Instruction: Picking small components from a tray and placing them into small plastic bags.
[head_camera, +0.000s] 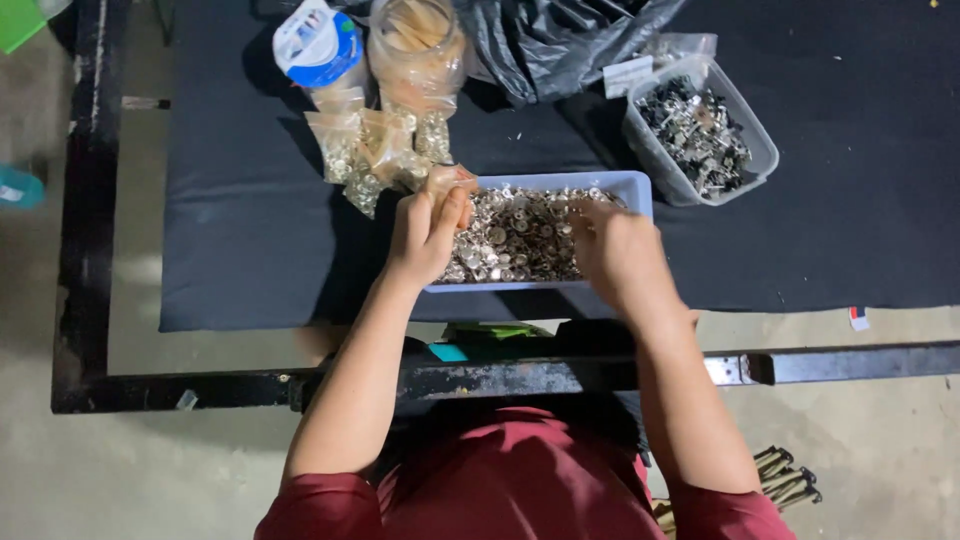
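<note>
Filling step, I judged. Left hand (425, 235) pinched a small clear packet (450, 182) at frame centre. Right hand (615, 250), fingers curled, dug among silver buttons (515, 235) in the blue tray (640, 185); its hold unclear. Next needs steadying the packet's mouth.

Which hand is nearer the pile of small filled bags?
Left. The left hand sits right beside the pile of small filled bags; the right hand is over the blue tray's far side.

A single head-worn camera looks almost straight down from above the person's shoulders, facing forward over the black tabletop (250, 250), close enough that both forearms and the hands fill the frame's middle.
</note>
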